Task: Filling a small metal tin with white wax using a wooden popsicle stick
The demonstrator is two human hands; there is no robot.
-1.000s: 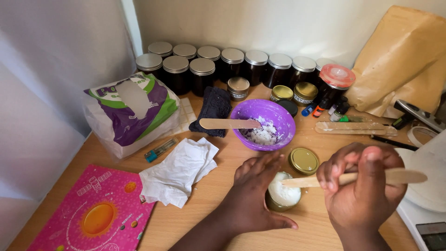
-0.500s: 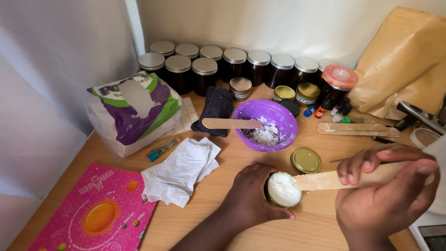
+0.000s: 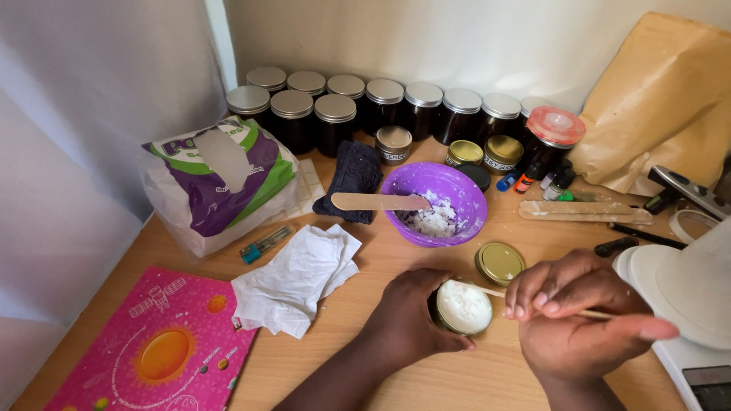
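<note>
My left hand (image 3: 407, 316) grips a small round tin (image 3: 461, 307) filled with white waxy stuff, holding it on the wooden table. My right hand (image 3: 579, 316) pinches a thin wooden stick (image 3: 487, 291) whose tip rests at the tin's upper rim. A gold lid (image 3: 499, 262) lies just above the tin. Behind it stands a purple bowl (image 3: 435, 204) holding white flakes, with a flat wooden spatula (image 3: 378, 202) laid across its rim.
Rows of dark jars with silver lids (image 3: 381, 103) line the wall. A purple-and-green bag (image 3: 221, 179), crumpled white tissue (image 3: 297, 274), a pink book (image 3: 156, 350), a brown paper bag (image 3: 659, 106), small bottles (image 3: 537, 176) and a white scale (image 3: 685, 304) surround the work spot.
My right hand swapped its flat grip for a pinch on the thin stick, moving left and down toward the tin. My left hand shifted its hold around the tin.
</note>
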